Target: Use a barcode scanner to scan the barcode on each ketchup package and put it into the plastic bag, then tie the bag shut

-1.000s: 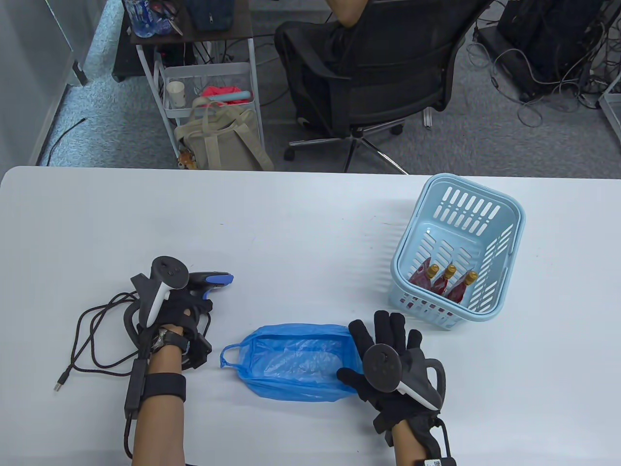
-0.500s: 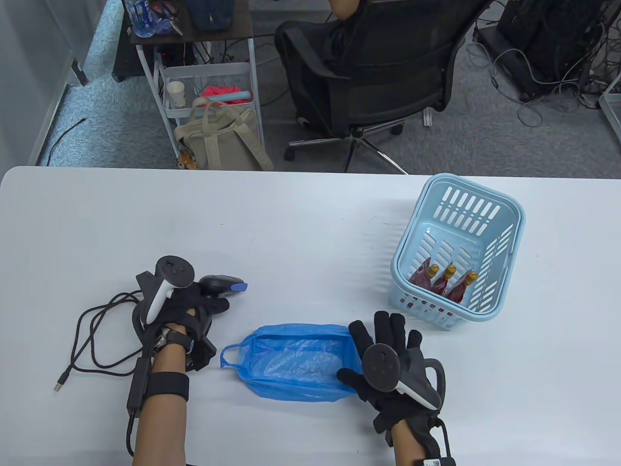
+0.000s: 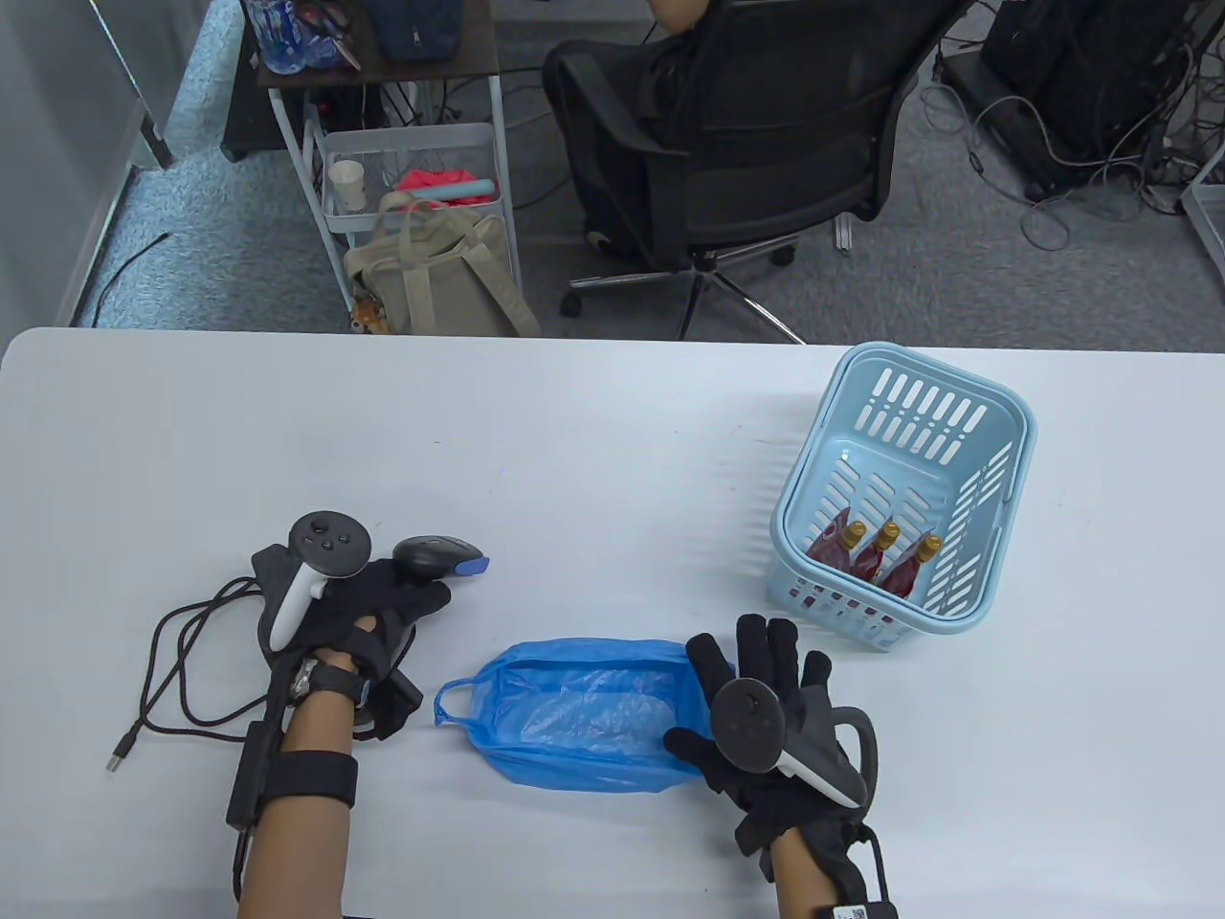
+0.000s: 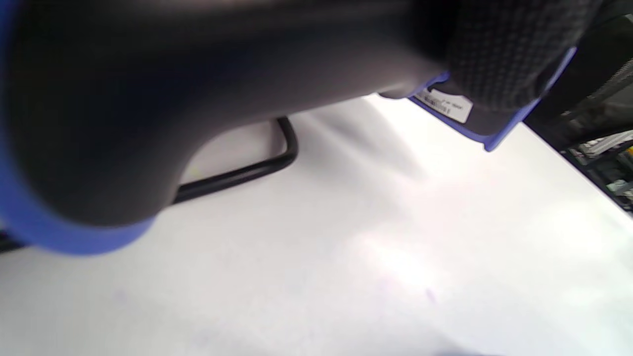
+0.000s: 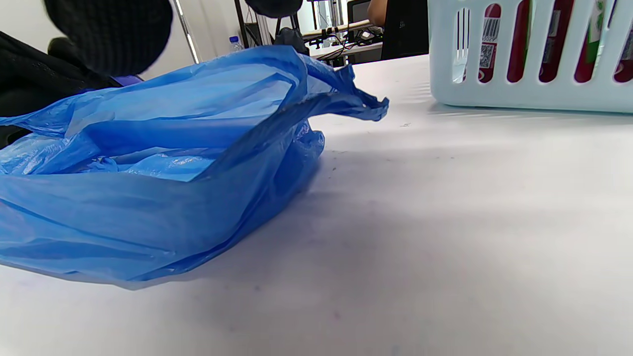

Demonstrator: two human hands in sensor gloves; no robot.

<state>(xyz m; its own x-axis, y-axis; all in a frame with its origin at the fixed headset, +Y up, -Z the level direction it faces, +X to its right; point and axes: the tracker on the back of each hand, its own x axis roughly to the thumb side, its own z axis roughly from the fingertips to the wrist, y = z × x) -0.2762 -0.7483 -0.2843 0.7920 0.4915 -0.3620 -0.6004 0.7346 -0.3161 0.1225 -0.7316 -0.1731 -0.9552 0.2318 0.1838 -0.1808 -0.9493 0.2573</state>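
Note:
My left hand (image 3: 412, 598) grips the black barcode scanner (image 3: 435, 555) by its handle, the blue-tipped head pointing right. Up close, the scanner (image 4: 198, 74) fills the left wrist view, with a gloved finger (image 4: 509, 44) curled over it. The blue plastic bag (image 3: 574, 713) lies flat in front of me. My right hand (image 3: 756, 661) rests on the bag's right end with straight fingers, its thumb lying on the plastic. Three red ketchup packages (image 3: 876, 555) stand in the light-blue basket (image 3: 815, 442) at the right. The right wrist view shows the bag (image 5: 148, 198) and the packages (image 5: 518, 44) through the basket's slots.
The scanner's black cable (image 3: 182, 651) loops on the table left of my left hand and ends in a loose plug. Beyond the table's far edge stand an office chair (image 3: 756, 144) with a person in it and a trolley (image 3: 412, 172).
My left hand has lifted and turned the scanner, so its head now points right, and the hand has rolled a little to the left. The right hand and bag have not moved.

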